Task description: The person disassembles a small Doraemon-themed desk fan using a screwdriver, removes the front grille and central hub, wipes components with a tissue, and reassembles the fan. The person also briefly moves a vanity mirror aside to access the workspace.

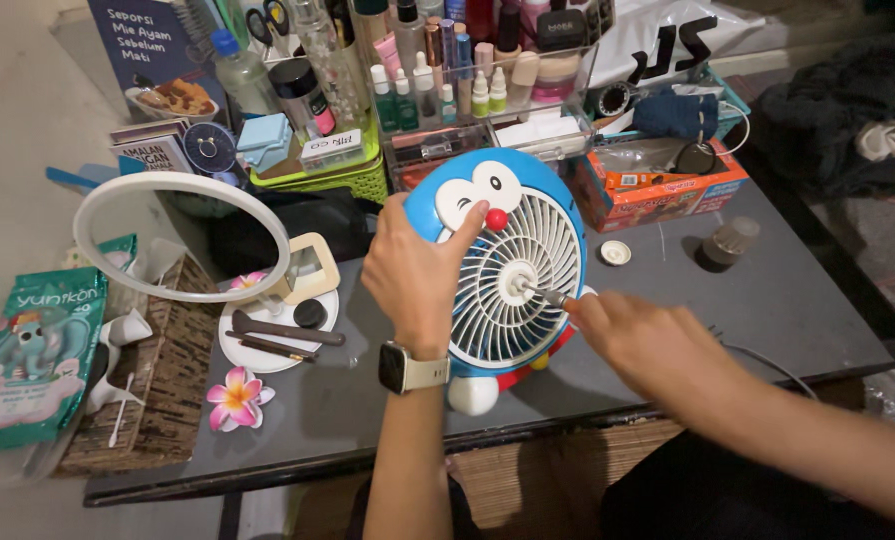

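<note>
While the left hand (419,275) clamps the fan (502,265) by its upper rim, steadying it upright on the worktop (787,300), the right hand (639,335) pinches a screwdriver (544,293), tip at the grille's hub. Left of the hands lie a plate (272,340) and mirror (182,235); beyond the fan stand crowded bottles (437,90).

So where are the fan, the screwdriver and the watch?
Fan (527,250), head view: white front grille, upper part.
Screwdriver (545,294), head view: metal shaft between the fan's hub and the right hand.
Watch (397,367), head view: dark screen, on the left wrist.
</note>
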